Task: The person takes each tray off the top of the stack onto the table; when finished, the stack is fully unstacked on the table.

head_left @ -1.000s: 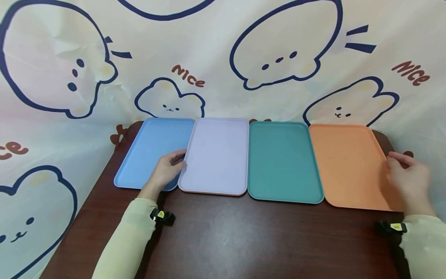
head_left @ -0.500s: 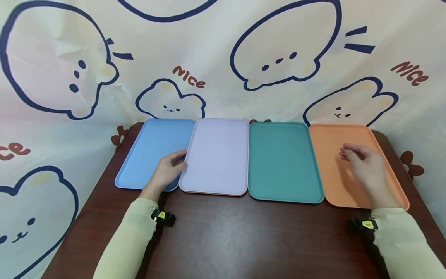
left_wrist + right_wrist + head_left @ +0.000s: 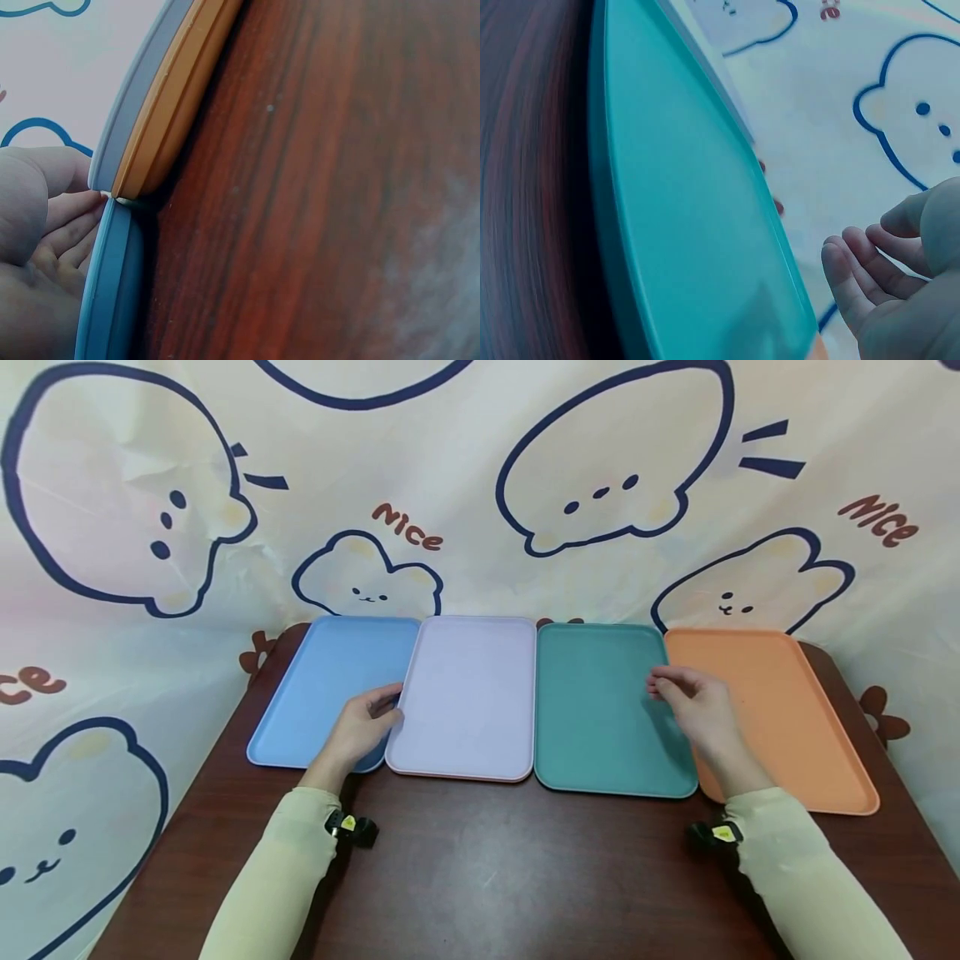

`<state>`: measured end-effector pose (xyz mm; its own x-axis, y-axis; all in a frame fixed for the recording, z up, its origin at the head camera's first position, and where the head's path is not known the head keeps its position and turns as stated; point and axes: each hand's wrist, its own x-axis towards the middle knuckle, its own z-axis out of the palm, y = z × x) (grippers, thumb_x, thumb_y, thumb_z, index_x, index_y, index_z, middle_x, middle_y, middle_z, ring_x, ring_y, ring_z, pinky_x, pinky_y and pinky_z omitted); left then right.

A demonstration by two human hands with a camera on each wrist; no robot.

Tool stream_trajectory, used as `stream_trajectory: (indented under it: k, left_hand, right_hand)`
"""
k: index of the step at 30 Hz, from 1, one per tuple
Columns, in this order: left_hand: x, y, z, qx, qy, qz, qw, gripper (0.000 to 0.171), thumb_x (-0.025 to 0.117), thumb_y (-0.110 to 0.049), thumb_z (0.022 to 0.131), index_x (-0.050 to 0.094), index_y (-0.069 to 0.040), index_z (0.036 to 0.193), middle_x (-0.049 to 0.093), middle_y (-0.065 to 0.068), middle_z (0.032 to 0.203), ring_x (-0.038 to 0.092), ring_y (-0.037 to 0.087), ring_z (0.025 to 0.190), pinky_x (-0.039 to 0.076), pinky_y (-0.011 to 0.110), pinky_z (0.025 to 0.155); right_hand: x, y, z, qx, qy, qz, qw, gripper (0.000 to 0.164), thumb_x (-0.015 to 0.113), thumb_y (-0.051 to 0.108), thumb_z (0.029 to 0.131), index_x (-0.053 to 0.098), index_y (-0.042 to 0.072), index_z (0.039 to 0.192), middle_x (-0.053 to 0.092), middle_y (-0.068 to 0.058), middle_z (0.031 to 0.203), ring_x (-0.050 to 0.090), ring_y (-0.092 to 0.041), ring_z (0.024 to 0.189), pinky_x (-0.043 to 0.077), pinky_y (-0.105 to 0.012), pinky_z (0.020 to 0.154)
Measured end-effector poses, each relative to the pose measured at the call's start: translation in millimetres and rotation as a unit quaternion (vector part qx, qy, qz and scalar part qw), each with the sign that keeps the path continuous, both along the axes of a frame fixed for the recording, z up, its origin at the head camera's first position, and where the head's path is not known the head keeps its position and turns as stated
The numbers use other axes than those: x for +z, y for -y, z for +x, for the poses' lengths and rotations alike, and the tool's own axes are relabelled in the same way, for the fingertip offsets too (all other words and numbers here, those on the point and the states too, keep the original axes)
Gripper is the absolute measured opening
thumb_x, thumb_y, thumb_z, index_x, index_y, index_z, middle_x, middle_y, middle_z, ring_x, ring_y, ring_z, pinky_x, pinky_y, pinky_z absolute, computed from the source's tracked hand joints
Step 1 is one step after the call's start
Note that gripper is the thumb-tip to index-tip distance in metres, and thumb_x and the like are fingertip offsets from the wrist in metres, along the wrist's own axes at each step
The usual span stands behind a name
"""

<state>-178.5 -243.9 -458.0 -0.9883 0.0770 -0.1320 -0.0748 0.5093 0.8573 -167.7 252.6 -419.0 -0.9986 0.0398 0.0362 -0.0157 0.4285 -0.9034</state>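
In the head view, four-sided trays lie side by side: blue point(image 3: 330, 685), lavender point(image 3: 465, 702), teal point(image 3: 600, 718) and orange point(image 3: 772, 718). My left hand point(image 3: 356, 731) is over the blue tray, thumb and fingertips touching the lavender tray's left rim. Seen from the left wrist, the lavender tray point(image 3: 146, 97) lies stacked on another orange tray point(image 3: 169, 105), beside the blue tray point(image 3: 109, 285). My right hand point(image 3: 701, 710) hovers over the teal and orange trays' shared edge, loosely curled and holding nothing. Its shadow falls on the teal tray point(image 3: 682, 187) in the right wrist view.
The trays lie along the back of a dark brown wooden table point(image 3: 525, 868). Behind them hangs a pale cloth point(image 3: 480, 468) printed with blue-outlined bears. A small black wrist device point(image 3: 352, 827) sits on each sleeve.
My right hand has moved left from the orange tray's right edge, across that tray, to the teal tray's right side. The left hand stays at the lavender tray's rim.
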Motion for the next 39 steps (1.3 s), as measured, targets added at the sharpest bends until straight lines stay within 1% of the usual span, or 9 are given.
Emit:
stream_trajectory:
  k: [3,6,12,15,20,26,30,34,39]
  left_hand:
    - [-0.2,-0.3,0.3,-0.002,0.000,0.001,1.0000,0.053,0.058,-0.009,0.108,0.050,0.000,0.160,0.048,0.025,0.166,0.047,0.043,0.154,0.043,0.055,0.127]
    - [-0.1,-0.5,0.5,-0.003,0.001,0.003,1.0000,0.053,0.058,-0.009,0.108,0.049,0.000,0.160,0.047,0.025,0.166,0.046,0.043,0.155,0.043,0.055,0.127]
    - [0.4,-0.6,0.5,-0.001,0.002,0.002,1.0000,0.053,0.058,-0.009,0.108,0.049,-0.001,0.160,0.047,0.025,0.166,0.046,0.043,0.155,0.043,0.055,0.127]
    - [0.5,-0.8,0.3,0.000,0.001,0.001,1.0000,0.053,0.057,-0.008,0.108,0.050,0.000,0.160,0.047,0.025,0.166,0.046,0.043,0.155,0.043,0.055,0.127]
    - [-0.5,-1.0,-0.8,0.002,0.000,0.001,1.0000,0.053,0.057,-0.008,0.108,0.049,0.001,0.160,0.047,0.026,0.166,0.046,0.044,0.154,0.043,0.055,0.126]
    - [0.4,-1.0,0.0,0.001,-0.002,0.003,1.0000,0.053,0.057,-0.007,0.108,0.050,0.001,0.160,0.047,0.026,0.166,0.046,0.044,0.154,0.043,0.055,0.126]
    - [0.3,-0.9,-0.1,0.002,-0.001,0.005,1.0000,0.053,0.057,-0.008,0.108,0.050,0.001,0.159,0.047,0.026,0.165,0.047,0.044,0.154,0.043,0.055,0.126]
    - [-0.3,-0.6,-0.1,0.001,0.000,0.007,1.0000,0.052,0.057,-0.008,0.108,0.050,0.001,0.159,0.047,0.026,0.165,0.047,0.044,0.154,0.043,0.056,0.126]
    - [-1.5,0.5,-0.6,-0.002,0.000,0.007,1.0000,0.053,0.057,-0.008,0.108,0.050,0.001,0.160,0.047,0.026,0.166,0.046,0.044,0.154,0.043,0.056,0.126]
  right_hand:
    - [-2.0,17.3,-3.3,0.024,-0.004,-0.011,1.000,0.040,0.055,0.015,0.113,0.063,-0.012,0.141,0.071,-0.033,0.130,0.073,0.007,0.094,0.060,-0.011,0.088]
    - [-5.2,34.1,-7.3,0.044,-0.006,-0.015,0.999,0.037,0.057,0.011,0.112,0.065,-0.014,0.138,0.071,-0.035,0.129,0.075,0.002,0.095,0.062,-0.015,0.089]
    - [-12.2,65.1,-13.6,0.070,0.003,-0.004,0.998,0.035,0.058,0.010,0.112,0.067,-0.011,0.138,0.074,-0.031,0.129,0.078,-0.034,0.110,0.065,-0.030,0.095]
    - [-16.0,76.7,-16.2,0.082,0.000,0.004,0.997,0.034,0.058,0.010,0.112,0.067,-0.010,0.138,0.075,-0.029,0.128,0.076,-0.041,0.113,0.065,-0.034,0.097]
    - [-21.2,93.1,-18.5,0.097,-0.007,0.011,0.995,0.033,0.060,0.008,0.110,0.069,-0.010,0.136,0.077,-0.029,0.123,0.077,-0.042,0.109,0.065,-0.038,0.095]
    - [-26.1,112.9,-21.4,0.104,0.019,0.004,0.994,0.033,0.062,0.011,0.109,0.069,-0.008,0.136,0.077,-0.027,0.120,0.077,-0.038,0.108,0.066,-0.041,0.092]
    - [-30.2,125.0,-22.9,0.106,0.031,0.010,0.994,0.034,0.062,0.010,0.108,0.069,-0.008,0.136,0.077,-0.027,0.119,0.078,-0.033,0.096,0.066,-0.035,0.084]
    - [-35.0,135.5,-22.8,0.099,0.034,0.023,0.994,0.036,0.062,0.010,0.107,0.069,-0.009,0.137,0.076,-0.026,0.113,0.073,-0.019,0.077,0.061,-0.027,0.071]
    - [-35.5,145.2,-23.2,0.095,0.025,0.081,0.992,0.042,0.066,0.010,0.103,0.067,-0.010,0.139,0.073,-0.023,0.110,0.065,-0.018,0.077,0.053,-0.026,0.070]
